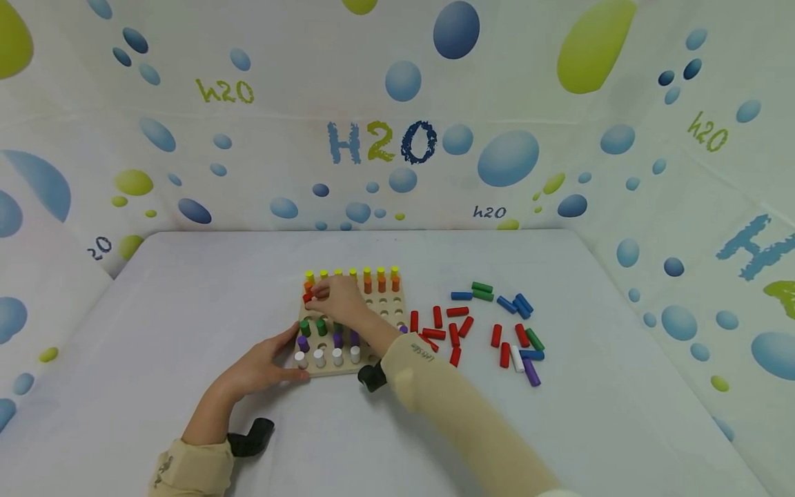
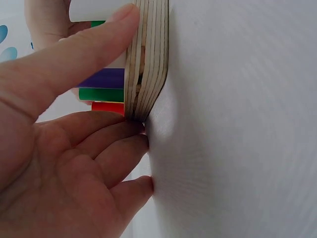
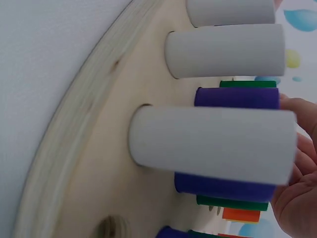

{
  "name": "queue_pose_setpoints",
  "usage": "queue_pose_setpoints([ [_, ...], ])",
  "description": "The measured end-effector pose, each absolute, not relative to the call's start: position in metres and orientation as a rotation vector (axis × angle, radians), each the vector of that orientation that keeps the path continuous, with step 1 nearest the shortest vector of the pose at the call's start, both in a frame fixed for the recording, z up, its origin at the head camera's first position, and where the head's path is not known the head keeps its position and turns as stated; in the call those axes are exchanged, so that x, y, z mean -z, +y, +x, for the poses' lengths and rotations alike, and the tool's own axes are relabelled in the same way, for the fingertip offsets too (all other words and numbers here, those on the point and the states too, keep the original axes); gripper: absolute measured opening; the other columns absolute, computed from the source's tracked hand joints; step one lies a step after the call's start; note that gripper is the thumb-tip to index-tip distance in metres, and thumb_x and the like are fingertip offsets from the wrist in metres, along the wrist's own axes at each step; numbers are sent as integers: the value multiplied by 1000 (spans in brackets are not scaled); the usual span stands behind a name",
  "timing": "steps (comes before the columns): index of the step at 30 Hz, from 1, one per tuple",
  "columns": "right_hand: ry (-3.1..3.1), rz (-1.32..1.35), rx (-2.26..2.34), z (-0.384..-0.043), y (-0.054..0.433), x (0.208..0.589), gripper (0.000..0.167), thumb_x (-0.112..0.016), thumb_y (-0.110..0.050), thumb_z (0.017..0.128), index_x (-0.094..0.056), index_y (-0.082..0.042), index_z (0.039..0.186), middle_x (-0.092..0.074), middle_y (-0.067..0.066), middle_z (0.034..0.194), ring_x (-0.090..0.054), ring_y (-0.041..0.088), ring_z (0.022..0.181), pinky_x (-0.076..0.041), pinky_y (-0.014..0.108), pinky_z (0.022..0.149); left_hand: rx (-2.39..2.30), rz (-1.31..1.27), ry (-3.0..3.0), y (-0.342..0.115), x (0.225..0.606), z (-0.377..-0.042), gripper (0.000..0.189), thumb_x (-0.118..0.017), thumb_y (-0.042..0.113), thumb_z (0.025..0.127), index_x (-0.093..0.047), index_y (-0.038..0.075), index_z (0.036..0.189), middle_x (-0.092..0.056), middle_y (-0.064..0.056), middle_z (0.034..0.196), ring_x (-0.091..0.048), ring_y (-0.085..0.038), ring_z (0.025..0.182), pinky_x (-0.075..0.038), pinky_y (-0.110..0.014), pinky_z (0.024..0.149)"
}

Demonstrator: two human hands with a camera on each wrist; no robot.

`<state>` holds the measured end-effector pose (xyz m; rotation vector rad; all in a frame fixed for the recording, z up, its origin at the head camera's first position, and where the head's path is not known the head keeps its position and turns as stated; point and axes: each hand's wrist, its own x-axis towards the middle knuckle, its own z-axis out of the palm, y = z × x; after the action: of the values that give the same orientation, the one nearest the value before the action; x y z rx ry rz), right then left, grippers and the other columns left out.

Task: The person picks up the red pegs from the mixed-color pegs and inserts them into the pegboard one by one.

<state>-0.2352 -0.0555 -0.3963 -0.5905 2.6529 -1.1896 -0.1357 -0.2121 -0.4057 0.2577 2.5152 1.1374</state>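
Note:
A wooden pegboard (image 1: 288, 376) stands on the table with rows of coloured pegs: yellow and orange at the back, then green, purple and white (image 3: 213, 144) toward the front. My right hand (image 1: 344, 304) reaches across it and pinches a red peg (image 1: 307, 298) at the left side, behind the green row. Its palm hides part of the middle rows. My left hand (image 1: 263, 362) steadies the front left corner, thumb (image 2: 114, 34) against one edge and nearly straight fingers (image 2: 121, 153) along the other. In the right wrist view the held peg is hidden.
Loose red pegs (image 1: 434, 333) lie scattered right of the board. Farther right are blue pegs (image 1: 506, 304), green pegs (image 1: 482, 287), a white peg (image 1: 517, 359) and a purple peg (image 1: 531, 373). A patterned cloth (image 1: 397, 200) hangs behind the table.

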Motion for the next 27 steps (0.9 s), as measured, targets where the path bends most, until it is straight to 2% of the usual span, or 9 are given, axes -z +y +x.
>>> queue_pose_setpoints([
  [15, 2618, -659, 1227, -233, -32, 386, 32, -71, -22, 81, -68, -3, 106, -68, 4, 101, -63, 11, 90, -49, 14, 73, -1155, 228, 2494, -210, 406, -134, 102, -77, 33, 72, -14, -1, 145, -18, -25, 147, -14, -43, 134, -19, -58, 103],
  [27, 2635, -695, 1249, -226, -3, 375, 33, -71, -20, 80, -67, 0, 106, -67, 10, 103, -64, 15, 92, -51, 18, 76, -1143, 198, 2497, -207, 405, -129, 102, -77, 34, 72, -14, 1, 145, -18, -25, 147, -13, -43, 134, -18, -59, 103],
])
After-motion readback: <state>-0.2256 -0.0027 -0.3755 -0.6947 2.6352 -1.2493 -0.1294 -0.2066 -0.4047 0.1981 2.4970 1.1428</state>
